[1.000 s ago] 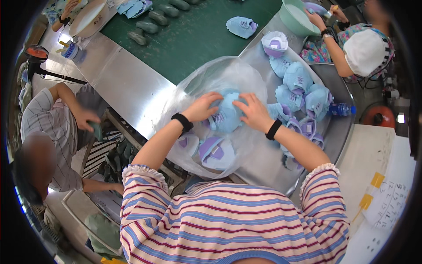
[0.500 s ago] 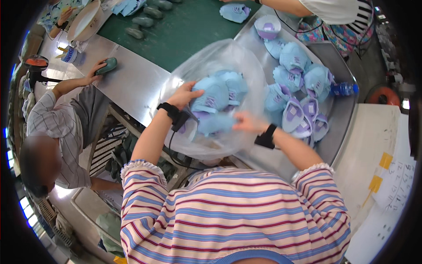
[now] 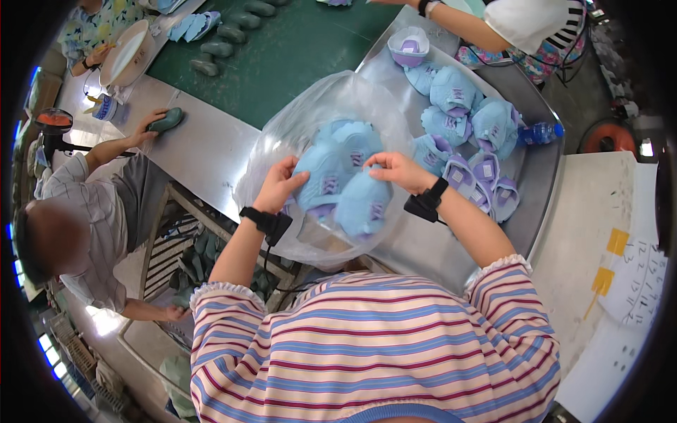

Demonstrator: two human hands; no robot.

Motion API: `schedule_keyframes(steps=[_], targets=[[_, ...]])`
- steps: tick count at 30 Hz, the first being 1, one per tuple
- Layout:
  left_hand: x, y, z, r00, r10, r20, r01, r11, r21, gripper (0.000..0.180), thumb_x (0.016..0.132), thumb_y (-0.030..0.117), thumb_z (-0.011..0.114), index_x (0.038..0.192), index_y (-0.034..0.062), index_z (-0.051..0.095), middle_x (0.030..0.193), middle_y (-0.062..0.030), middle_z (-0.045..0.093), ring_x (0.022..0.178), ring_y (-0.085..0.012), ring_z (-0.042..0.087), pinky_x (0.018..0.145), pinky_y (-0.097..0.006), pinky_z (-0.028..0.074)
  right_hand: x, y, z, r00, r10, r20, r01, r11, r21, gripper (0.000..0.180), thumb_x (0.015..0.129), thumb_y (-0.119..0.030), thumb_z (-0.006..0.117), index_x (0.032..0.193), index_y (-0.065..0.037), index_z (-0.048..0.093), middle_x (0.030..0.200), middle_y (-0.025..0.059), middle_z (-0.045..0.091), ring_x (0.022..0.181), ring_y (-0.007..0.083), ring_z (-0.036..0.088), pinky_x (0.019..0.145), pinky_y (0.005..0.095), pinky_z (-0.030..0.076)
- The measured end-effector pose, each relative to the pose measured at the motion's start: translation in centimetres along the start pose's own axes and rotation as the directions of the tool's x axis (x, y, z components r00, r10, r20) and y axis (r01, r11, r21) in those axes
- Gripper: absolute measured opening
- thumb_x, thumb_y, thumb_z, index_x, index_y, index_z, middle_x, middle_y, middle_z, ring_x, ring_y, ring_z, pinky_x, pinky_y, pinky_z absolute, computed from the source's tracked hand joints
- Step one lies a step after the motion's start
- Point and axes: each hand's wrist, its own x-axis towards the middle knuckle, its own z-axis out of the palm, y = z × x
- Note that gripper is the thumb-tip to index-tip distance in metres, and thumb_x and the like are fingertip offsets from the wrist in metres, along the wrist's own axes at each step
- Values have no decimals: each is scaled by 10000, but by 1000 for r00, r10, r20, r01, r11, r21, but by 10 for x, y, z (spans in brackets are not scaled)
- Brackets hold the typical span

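At frame centre, the left hand (image 3: 280,185) and right hand (image 3: 393,169) now pinch light-blue fabric caps (image 3: 345,176) inside the clear plastic bag (image 3: 310,120). Half a second ago, the right hand gripped lower; the bag looks fuller.

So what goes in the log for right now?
left hand: on shoes | right hand: on shoes | shoes: in bag

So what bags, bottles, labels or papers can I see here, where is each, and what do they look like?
Clear plastic bag: on the metal table, held open by left hand and right hand, with light blue caps inside.
Blue bottle: lying at the table's right edge.
Small white tub: far left, blue label.
White paper sheets: right bench, handwritten.
Yellow tags: on that bench.
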Motion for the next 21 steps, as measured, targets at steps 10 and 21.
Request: schedule_keyframes(steps=[10, 21], targets=[[19, 47, -49, 867, 277, -415, -432, 832, -349, 267, 892, 56, 517, 1147, 37, 440, 1078, -114, 587, 984, -204, 580, 901, -341, 452, 72, -33, -146, 492, 58, -869, 501, 797, 337, 277, 875, -81, 525, 1140, -12, 482, 1091, 94, 530, 1007, 249, 497, 950, 402, 368], [32, 33, -47, 858, 495, -134, -242, 621, 745, 332, 840, -56, 453, 1115, 77, 582, 1009, -80, 587, 831, -135, 554, 912, -326, 436, 65, 18, 27, 856, -457, 241, 179, -176, -968, 425, 675, -186, 683, 1070, -80, 566, 992, 105, 554, 1056, 299, 494, 882, 468, 393]])
